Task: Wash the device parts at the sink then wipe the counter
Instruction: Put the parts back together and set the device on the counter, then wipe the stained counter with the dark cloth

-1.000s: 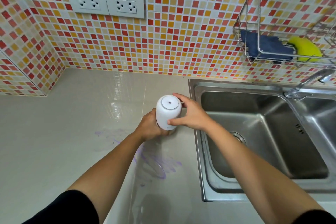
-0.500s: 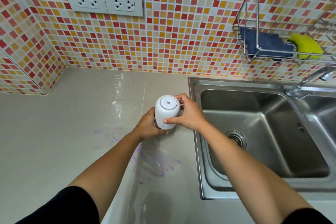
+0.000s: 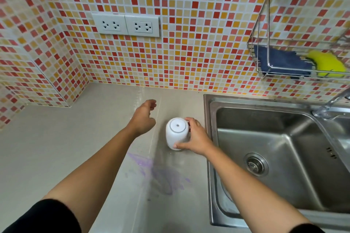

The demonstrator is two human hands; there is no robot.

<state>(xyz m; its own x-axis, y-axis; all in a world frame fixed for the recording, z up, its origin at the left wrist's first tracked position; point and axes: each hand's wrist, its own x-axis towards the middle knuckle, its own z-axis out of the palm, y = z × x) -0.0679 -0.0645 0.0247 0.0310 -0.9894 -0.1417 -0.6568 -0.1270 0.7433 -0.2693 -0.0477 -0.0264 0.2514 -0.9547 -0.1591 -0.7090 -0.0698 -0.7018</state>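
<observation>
Gripping white device (image 3: 177, 133) beside sink (image 3: 210, 138) edge, right hand (image 3: 197, 138)

We count one white device (image 3: 177, 133) on the counter (image 3: 56, 147), two hands, the left hand (image 3: 143, 117) and the right hand (image 3: 196, 138), two double wall sockets (image 3: 126, 24), one steel sink (image 3: 280, 159) with one drain (image 3: 255, 164), one tap (image 3: 329, 104), and one wire rack (image 3: 269, 24) with one blue cloth (image 3: 280, 59) and one yellow sponge (image 3: 327, 63).

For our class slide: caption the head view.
Right hand holds a white device beside the sink; left hand hovers empty.
</observation>
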